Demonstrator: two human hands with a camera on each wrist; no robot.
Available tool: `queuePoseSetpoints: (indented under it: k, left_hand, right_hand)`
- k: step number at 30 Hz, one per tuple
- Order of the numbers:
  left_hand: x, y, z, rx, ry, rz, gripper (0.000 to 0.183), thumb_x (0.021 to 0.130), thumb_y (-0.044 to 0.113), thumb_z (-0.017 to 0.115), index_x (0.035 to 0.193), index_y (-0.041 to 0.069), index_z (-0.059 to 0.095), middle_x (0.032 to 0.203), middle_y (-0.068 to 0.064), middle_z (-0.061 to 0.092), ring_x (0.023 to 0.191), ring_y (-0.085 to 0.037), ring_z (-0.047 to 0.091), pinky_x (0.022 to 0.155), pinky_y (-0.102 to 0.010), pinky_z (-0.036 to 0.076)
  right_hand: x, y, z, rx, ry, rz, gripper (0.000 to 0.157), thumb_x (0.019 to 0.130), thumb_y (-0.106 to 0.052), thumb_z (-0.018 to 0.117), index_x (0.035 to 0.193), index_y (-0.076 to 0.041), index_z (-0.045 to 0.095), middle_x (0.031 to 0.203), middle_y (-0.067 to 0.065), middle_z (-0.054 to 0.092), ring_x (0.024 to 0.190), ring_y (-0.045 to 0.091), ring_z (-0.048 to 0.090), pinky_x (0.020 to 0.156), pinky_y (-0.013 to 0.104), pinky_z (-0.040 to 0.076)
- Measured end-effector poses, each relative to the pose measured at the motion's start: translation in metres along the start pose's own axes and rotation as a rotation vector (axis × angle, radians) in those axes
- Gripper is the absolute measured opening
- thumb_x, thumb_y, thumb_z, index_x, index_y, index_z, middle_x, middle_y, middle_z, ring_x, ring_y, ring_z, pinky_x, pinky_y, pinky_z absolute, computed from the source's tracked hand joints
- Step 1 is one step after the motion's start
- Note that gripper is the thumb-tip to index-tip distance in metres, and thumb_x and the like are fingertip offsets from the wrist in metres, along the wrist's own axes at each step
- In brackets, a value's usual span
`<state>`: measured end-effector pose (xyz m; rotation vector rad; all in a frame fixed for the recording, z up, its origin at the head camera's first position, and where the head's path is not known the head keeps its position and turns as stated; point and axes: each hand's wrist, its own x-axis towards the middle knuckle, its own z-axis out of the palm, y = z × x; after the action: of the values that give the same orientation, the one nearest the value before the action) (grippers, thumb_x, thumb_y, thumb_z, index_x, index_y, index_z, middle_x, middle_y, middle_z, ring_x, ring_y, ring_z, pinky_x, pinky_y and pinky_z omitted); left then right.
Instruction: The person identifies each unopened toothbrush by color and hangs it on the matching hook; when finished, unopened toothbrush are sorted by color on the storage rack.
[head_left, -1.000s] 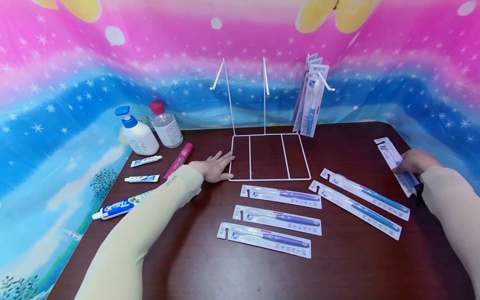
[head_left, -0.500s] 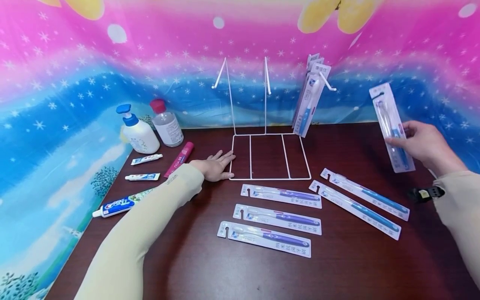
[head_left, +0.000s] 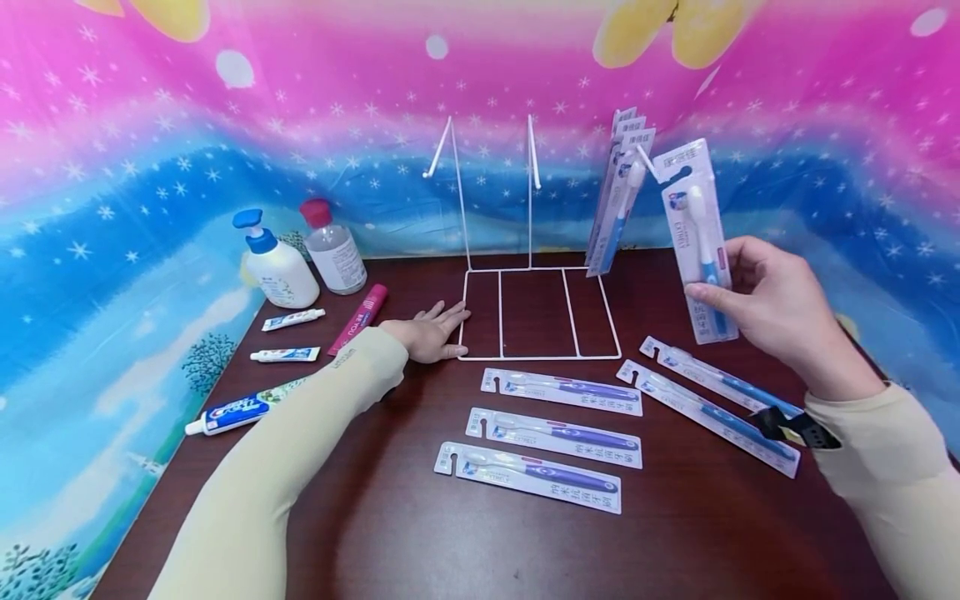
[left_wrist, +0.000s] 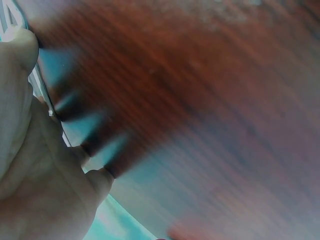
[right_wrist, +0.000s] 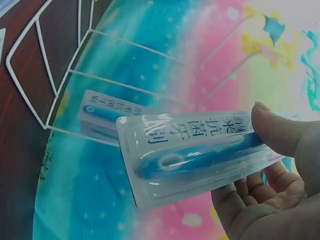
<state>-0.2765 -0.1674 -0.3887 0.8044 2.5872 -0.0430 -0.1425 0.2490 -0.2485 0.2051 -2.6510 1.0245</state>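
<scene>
My right hand [head_left: 783, 312] pinches a packaged blue toothbrush [head_left: 693, 242] between thumb and fingers, raised above the table with its slotted end up. The pack's top is right beside the tip of the right hook [head_left: 649, 166], on which several packaged toothbrushes [head_left: 617, 200] hang. In the right wrist view the held pack [right_wrist: 195, 152] appears in front of the hung ones. My left hand [head_left: 427, 335] lies flat at the left side of the white wire rack [head_left: 538, 358], fingers straight and touching its frame. The rack's left and middle hooks carry nothing.
Packaged purple toothbrushes [head_left: 573, 442] lie in front of the rack, and two blue ones [head_left: 708, 421] lie under the right forearm. At the left stand a pump bottle [head_left: 281, 275] and a red-capped bottle [head_left: 337, 258], near toothpaste tubes [head_left: 240, 414] and a pink tube [head_left: 363, 312].
My right hand has lifted the packaged blue toothbrush off the table's right side and carried it left to the right hook. The left hand has stayed on the rack.
</scene>
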Motion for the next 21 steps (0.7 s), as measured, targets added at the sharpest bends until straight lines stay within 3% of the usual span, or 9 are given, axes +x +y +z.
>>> queuePoseSetpoints:
  k: [4, 14, 21]
  left_hand:
    - [-0.004, 0.002, -0.003, -0.006, 0.006, 0.009, 0.079, 0.091, 0.056, 0.039, 0.149, 0.013, 0.006, 0.154, -0.006, -0.003, 0.137, -0.036, -0.002, 0.107, -0.051, 0.011]
    - [-0.003, 0.001, -0.004, -0.003, 0.001, 0.009, 0.08, 0.091, 0.058, 0.037, 0.149, 0.014, 0.005, 0.154, -0.005, -0.003, 0.137, -0.035, -0.003, 0.108, -0.05, 0.01]
    - [-0.005, 0.003, -0.003, -0.007, 0.016, 0.009, 0.078, 0.091, 0.056, 0.039, 0.149, 0.014, 0.007, 0.154, -0.005, -0.002, 0.137, -0.035, -0.002, 0.107, -0.051, 0.012]
  right_hand:
    - [0.004, -0.001, 0.01, 0.017, -0.026, 0.008, 0.045, 0.083, -0.039, 0.065, 0.115, -0.009, 0.055, 0.106, 0.015, 0.061, 0.087, 0.027, 0.059, 0.071, 0.056, 0.048]
    - [0.018, 0.014, 0.023, 0.027, -0.04, 0.053, 0.052, 0.083, -0.043, 0.062, 0.12, -0.008, 0.053, 0.107, 0.014, 0.059, 0.088, 0.028, 0.057, 0.073, 0.055, 0.048]
    - [0.041, 0.02, 0.04, 0.083, -0.078, 0.077, 0.052, 0.084, -0.043, 0.061, 0.121, -0.007, 0.052, 0.112, 0.015, 0.058, 0.094, 0.029, 0.057, 0.077, 0.055, 0.047]
